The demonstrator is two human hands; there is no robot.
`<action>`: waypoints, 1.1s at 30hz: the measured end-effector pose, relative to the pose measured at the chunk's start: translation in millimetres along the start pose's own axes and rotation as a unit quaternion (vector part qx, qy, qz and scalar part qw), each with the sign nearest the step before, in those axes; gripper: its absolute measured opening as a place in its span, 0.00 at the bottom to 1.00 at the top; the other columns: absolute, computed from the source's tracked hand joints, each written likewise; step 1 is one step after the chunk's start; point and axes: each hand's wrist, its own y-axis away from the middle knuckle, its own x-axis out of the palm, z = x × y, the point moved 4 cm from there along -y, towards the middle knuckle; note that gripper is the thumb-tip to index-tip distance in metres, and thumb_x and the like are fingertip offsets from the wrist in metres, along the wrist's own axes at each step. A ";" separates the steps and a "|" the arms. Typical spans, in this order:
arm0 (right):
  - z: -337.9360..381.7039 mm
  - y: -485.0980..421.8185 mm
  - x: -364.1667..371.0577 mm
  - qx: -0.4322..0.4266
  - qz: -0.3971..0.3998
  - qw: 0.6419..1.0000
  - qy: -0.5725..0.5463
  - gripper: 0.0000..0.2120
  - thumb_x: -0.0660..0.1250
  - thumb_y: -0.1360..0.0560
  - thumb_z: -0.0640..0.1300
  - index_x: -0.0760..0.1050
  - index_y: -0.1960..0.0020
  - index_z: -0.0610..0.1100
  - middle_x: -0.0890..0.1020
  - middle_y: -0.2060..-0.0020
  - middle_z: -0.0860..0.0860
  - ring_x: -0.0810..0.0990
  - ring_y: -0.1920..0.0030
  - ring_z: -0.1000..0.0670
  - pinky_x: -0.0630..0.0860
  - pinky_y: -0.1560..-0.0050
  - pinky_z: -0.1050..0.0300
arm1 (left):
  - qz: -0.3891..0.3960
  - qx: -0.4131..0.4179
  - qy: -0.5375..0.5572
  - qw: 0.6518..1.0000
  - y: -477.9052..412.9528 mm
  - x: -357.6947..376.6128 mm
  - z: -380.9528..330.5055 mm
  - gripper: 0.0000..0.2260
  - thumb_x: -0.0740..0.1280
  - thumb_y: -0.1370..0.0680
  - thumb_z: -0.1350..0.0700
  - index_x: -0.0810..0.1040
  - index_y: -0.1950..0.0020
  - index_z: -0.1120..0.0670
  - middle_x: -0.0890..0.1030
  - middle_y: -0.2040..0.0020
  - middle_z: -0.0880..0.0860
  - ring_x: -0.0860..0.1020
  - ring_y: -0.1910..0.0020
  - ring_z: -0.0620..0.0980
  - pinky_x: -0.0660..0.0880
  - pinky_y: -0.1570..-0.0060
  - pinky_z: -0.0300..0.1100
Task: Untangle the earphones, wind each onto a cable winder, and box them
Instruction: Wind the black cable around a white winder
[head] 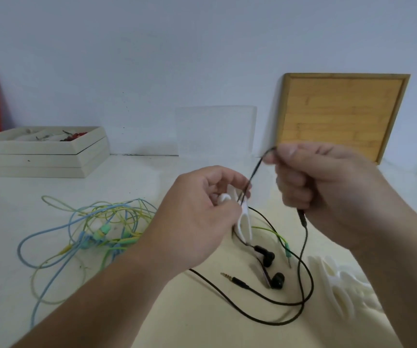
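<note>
the white table fills the lower view. at two o'clock a wooden tray leans on the wall, and at nine o'clock sits a beige box. the right hand, at three o'clock, curls round the cable of the black earphones, pinching it up high. the left hand, at centre, pinches a white cable winder, which the cable seems to cross. the coloured earphone tangle lies at eight o'clock, and the black earbuds rest on the table at five o'clock.
</note>
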 end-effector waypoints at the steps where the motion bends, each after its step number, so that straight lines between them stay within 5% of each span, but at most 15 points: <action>1: 3.3 -1.0 -3.1 -0.006 -0.005 0.999 -0.042 0.10 0.65 0.30 0.44 0.80 0.57 0.39 0.65 0.73 0.50 0.59 0.74 0.53 0.53 0.72 0.60 | 0.000 -0.003 0.012 1.000 -0.4 -2.0 -1.5 0.13 0.66 0.28 0.64 0.84 0.55 0.47 0.85 0.59 0.52 0.74 0.65 0.54 0.71 0.65 0.39; 5: 12.6 -3.6 -19.8 -0.023 -0.057 0.989 -0.135 0.12 0.60 0.25 0.41 0.79 0.48 0.40 0.67 0.70 0.52 0.61 0.73 0.55 0.57 0.73 0.64 | 0.008 -0.030 0.073 0.997 -0.5 -7.9 -4.1 0.15 0.63 0.25 0.68 0.85 0.54 0.52 0.83 0.65 0.44 0.72 0.71 0.41 0.69 0.68 0.29; 8: 15.0 -4.8 -31.0 -0.030 -0.097 0.981 -0.167 0.13 0.56 0.21 0.40 0.78 0.44 0.43 0.68 0.69 0.53 0.62 0.72 0.55 0.58 0.72 0.64 | 0.034 -0.051 0.141 0.988 -2.5 -8.1 -1.3 0.11 0.66 0.28 0.62 0.86 0.56 0.50 0.85 0.62 0.47 0.76 0.66 0.45 0.74 0.57 0.43; 12: 16.0 -4.9 -39.8 -0.028 -0.130 0.975 -0.178 0.12 0.58 0.21 0.41 0.79 0.44 0.44 0.68 0.68 0.53 0.62 0.72 0.54 0.58 0.72 0.63 | 0.085 -0.062 0.188 0.977 -3.0 -10.9 1.1 0.11 0.66 0.31 0.58 0.87 0.55 0.48 0.84 0.59 0.50 0.79 0.63 0.45 0.76 0.51 0.49; 19: 12.9 -5.9 -38.8 -0.025 -0.125 0.973 -0.191 0.12 0.58 0.20 0.43 0.79 0.44 0.43 0.67 0.68 0.53 0.61 0.71 0.54 0.58 0.72 0.63 | 0.140 -0.093 0.153 0.974 0.8 -9.2 6.7 0.10 0.70 0.30 0.62 0.85 0.52 0.53 0.84 0.61 0.49 0.83 0.60 0.45 0.78 0.59 0.37; 27: 22.0 -5.2 -39.4 -0.069 -0.046 0.970 -0.227 0.10 0.60 0.23 0.46 0.80 0.54 0.47 0.67 0.70 0.56 0.63 0.74 0.57 0.62 0.74 0.65 | 0.106 -0.130 0.090 0.982 4.5 -0.3 14.9 0.16 0.65 0.22 0.67 0.85 0.53 0.47 0.83 0.56 0.51 0.84 0.55 0.53 0.82 0.50 0.58; 30: 12.7 -6.6 -53.4 -0.003 -0.167 0.979 -0.120 0.11 0.60 0.21 0.45 0.78 0.58 0.45 0.67 0.72 0.54 0.64 0.74 0.54 0.63 0.75 0.63 | 0.101 -0.136 0.123 0.978 2.1 -0.9 17.8 0.15 0.67 0.23 0.68 0.86 0.53 0.49 0.83 0.57 0.51 0.83 0.57 0.51 0.83 0.51 0.55; 33: 7.5 -2.7 -60.7 0.078 -0.292 0.942 0.147 0.10 0.64 0.22 0.39 0.80 0.60 0.39 0.75 0.71 0.48 0.71 0.70 0.50 0.72 0.66 0.57 | 0.080 -0.138 0.182 0.970 -1.6 -5.6 15.5 0.11 0.67 0.23 0.69 0.85 0.50 0.55 0.81 0.56 0.55 0.81 0.61 0.49 0.82 0.57 0.49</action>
